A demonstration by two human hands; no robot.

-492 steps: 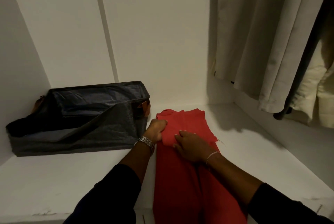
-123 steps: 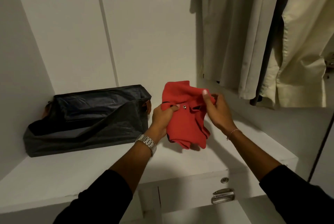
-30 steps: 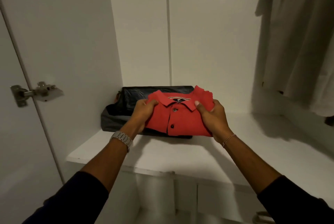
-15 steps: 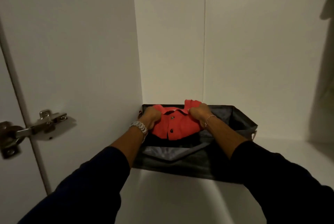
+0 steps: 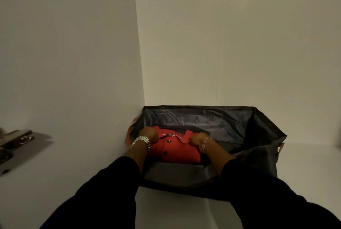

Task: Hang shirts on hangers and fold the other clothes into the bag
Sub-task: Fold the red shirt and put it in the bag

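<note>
**Clerk:** Item one, progress?

**Operator:** I log one folded red polo shirt (image 5: 175, 152) inside the dark fabric storage bag (image 5: 262, 136), at its left end, collar toward the bag's far wall. I judge this garment all but stowed; only the release is left. Whether other clothes or shirts for hangers are outstanding, I cannot tell from here.

**Clerk:** Item two, hands, nearest first?

**Operator:** Dark sleeves reach over the bag's near wall. Left hand (image 5: 149, 134), with a metal wristwatch (image 5: 143, 139), grips the polo's left shoulder, fingers curled in. Right hand (image 5: 196, 141), with a thin bracelet (image 5: 205, 143), grips the right side below the collar. Both lie low in the bag. Left of the bag, a door hinge (image 5: 14, 142).
</note>
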